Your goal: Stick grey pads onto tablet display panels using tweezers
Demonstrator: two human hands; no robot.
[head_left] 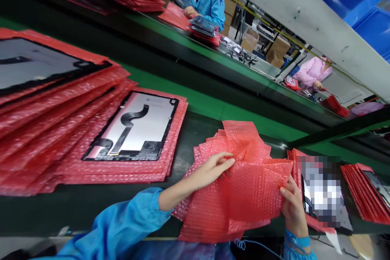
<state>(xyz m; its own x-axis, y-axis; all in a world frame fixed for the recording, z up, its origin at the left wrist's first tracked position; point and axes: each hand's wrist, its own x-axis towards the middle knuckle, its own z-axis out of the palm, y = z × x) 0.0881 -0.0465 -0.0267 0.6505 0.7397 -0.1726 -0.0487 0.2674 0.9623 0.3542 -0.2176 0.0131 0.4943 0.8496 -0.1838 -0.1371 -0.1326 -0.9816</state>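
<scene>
A red bubble-wrap bag is stretched between my two hands above a loose pile of similar bags. My left hand pinches its upper left part, thumb and fingertips together. On the far side, my right hand grips the bag's right edge, the thumb in front and most fingers hidden behind. To the left, a flat screen panel with a black ribbon cable lies on a stack of red bubble-wrap bags. Just right of my right hand is another panel, partly blurred, on red wrap.
Tall fanned stacks of red bags fill the left, topped by another panel. More wrapped stacks stand far right. Across the bench, a person in blue and one in pink work. A coiled blue cord hangs near my wrist strap.
</scene>
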